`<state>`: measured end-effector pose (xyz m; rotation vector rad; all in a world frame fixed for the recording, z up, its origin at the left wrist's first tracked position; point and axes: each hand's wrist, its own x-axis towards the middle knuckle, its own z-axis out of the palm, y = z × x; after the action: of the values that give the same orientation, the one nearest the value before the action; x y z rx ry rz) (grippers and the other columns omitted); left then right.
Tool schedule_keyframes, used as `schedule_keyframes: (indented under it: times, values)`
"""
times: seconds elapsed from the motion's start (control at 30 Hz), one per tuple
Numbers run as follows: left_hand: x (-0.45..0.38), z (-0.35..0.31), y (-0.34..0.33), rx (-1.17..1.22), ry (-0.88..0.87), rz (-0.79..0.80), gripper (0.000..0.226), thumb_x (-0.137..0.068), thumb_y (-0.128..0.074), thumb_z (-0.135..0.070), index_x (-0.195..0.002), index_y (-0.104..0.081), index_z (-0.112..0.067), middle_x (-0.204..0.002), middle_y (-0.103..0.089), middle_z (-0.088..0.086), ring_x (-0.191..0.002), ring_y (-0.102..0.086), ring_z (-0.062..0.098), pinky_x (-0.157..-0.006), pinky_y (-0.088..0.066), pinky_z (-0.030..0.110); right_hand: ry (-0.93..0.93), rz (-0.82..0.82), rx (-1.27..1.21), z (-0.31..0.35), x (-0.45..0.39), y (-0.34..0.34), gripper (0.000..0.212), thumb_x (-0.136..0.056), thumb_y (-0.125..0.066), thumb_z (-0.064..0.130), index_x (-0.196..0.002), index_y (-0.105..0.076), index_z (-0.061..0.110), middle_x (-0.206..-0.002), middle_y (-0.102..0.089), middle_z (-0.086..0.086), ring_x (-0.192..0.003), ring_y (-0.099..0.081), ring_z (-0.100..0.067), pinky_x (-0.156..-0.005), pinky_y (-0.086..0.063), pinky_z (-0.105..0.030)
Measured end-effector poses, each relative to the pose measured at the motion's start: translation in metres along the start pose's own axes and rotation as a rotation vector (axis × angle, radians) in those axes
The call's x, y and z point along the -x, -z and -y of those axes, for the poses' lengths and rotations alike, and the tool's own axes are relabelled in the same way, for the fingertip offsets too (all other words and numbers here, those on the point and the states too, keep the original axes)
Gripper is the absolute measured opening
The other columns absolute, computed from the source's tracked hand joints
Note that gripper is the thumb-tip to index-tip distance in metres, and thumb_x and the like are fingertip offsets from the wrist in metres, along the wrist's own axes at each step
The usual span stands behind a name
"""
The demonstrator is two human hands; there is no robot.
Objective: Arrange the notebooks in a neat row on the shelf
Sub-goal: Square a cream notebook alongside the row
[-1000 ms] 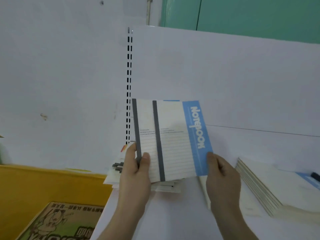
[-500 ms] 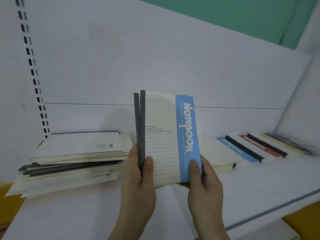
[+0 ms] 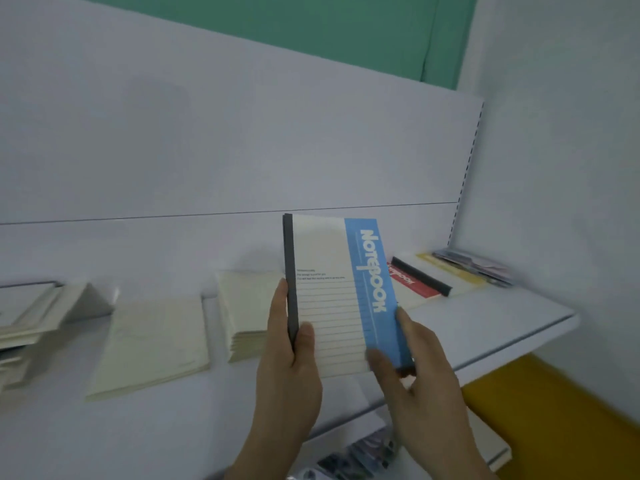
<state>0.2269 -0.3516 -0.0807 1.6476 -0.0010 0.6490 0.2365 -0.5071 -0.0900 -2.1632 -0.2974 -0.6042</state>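
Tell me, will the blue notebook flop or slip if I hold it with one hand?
The blue notebook stands flat and unbent between the left hand and right hand, so it is probably fairly stiff. It looks thin, likely light. Its smooth cover might slide.

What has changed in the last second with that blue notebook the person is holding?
The two fanned notebooks were squared into one stack, and the view swung right along the shelf toward the red notebook. The right hand slid down to the lower corner. The left hand still grips the dark spine; the stack stays upright.
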Motion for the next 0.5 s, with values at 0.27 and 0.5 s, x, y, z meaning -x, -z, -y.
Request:
schedule_keyframes:
  times: [0.27, 0.5]
  values:
    - [-0.023, 0.002, -0.085, -0.181, 0.060, -0.034, 0.058, -0.104, -0.042, -0.014, -0.152, -0.022, -0.040, -0.129, -0.049, -0.019, -0.098, -0.047, -0.024, -0.068, -0.037, -0.005, 0.290, 0.086, 0.421, -0.081, -0.062, 0.059, 0.068, -0.072, -0.057, 0.058, -0.131, -0.056, 0.023, -0.122, -0.060, 0.004, -0.107, -0.057, -0.016, -0.087, -0.054, -0.034]
    - [-0.071, 0.028, -0.084, -0.860, -0.117, 0.107, 0.072, -0.095, -0.049, -0.053, -0.154, -0.020, -0.024, -0.135, -0.046, -0.005, -0.121, -0.040, 0.014, -0.104, -0.038, 0.029, 0.476, 0.016, 0.497, -0.124, -0.122, 0.033, 0.061, -0.082, -0.054, 0.061, -0.121, -0.065, 0.015, -0.115, -0.067, -0.004, -0.105, -0.061, -0.026, -0.085, -0.054, -0.044]
